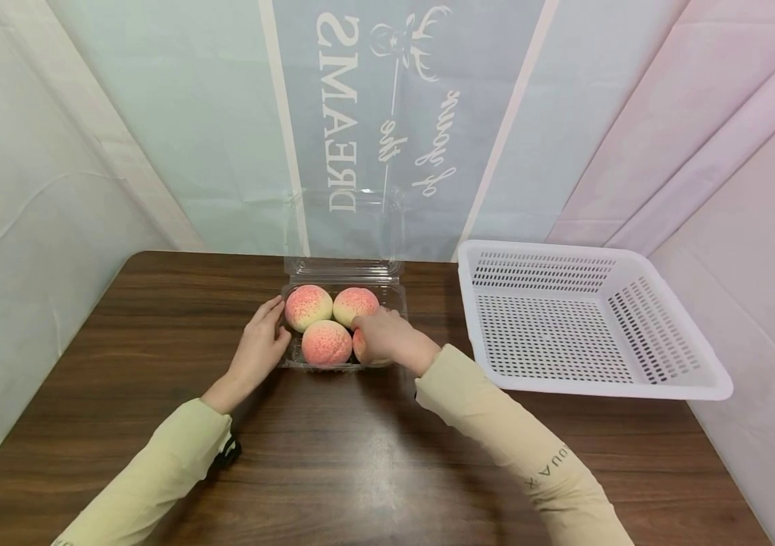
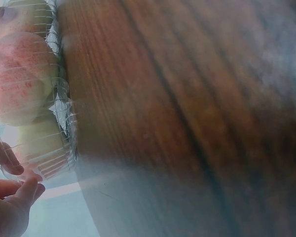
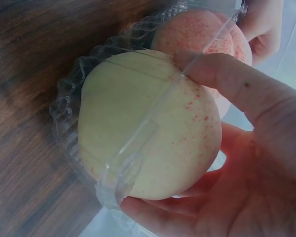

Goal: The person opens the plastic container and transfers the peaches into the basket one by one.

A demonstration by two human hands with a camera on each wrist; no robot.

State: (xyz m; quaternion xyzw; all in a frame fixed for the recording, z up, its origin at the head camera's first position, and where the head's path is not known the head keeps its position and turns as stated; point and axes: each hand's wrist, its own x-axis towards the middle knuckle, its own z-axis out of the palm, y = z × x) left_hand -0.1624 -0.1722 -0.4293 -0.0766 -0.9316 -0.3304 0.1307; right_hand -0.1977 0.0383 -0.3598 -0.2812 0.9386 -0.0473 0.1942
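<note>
A clear plastic clamshell container [image 1: 390, 292] sits at the table's back edge, its lid [image 1: 343, 267] raised against the backdrop. Three peaches show plainly inside: back left [image 1: 309, 307], back right [image 1: 356, 305] and front left [image 1: 327, 343]. My right hand [image 1: 394, 337] grips the front-right peach [image 3: 148, 123], thumb on top and fingers around its side; from the head this peach is mostly hidden. In the right wrist view it lies within the container's ribbed wall [image 3: 64, 111]. My left hand [image 1: 261, 345] pinches the container's left side between thumb and fingers.
A white slotted plastic basket [image 1: 483, 349] stands on the right of the brown wooden table [image 1: 333, 462]. Behind the table hangs a printed cloth [image 1: 224, 152], and pale sheets enclose both sides.
</note>
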